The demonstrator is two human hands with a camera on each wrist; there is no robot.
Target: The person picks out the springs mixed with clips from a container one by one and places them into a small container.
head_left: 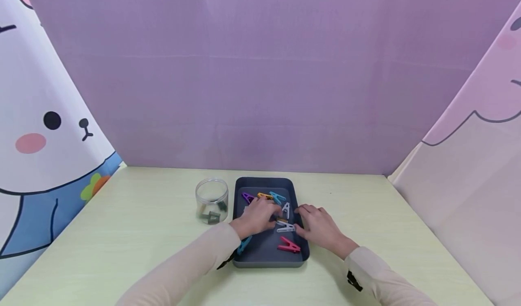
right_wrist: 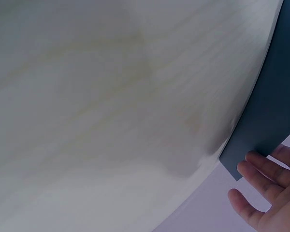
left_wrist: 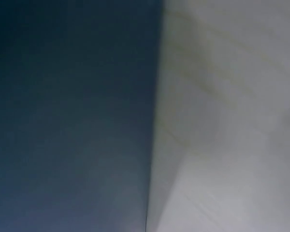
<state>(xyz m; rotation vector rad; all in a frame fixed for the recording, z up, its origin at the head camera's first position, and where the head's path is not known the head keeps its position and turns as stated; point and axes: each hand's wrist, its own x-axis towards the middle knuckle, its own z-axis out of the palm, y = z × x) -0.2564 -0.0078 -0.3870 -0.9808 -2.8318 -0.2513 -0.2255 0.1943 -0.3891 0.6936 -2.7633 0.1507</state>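
A dark grey tray [head_left: 268,264] holds several coloured clothespins. My left hand [head_left: 258,215] reaches over its left side, fingers bent down with a gap between thumb and fingertips. Just beyond them lie a small brown ridged piece [head_left: 281,220] and a white clothespin [head_left: 286,227]. A purple clothespin [head_left: 247,198], an orange one [head_left: 265,195] and a blue one [head_left: 277,197] lie at the far end. Nearer me are a red clothespin [head_left: 289,245] and a teal one [head_left: 244,245], partly covered by my left wrist. My right hand [head_left: 321,227] touches the tray's right wall, fingers loosely extended.
Left of the tray stands a clear round jar [head_left: 212,193] with a few dark toothed pieces [head_left: 212,217] inside. Both are on a pale wood-grain table [head_left: 163,233]. A purple cloth backdrop [head_left: 252,93] rises behind it, with cartoon-printed cloth at either side.
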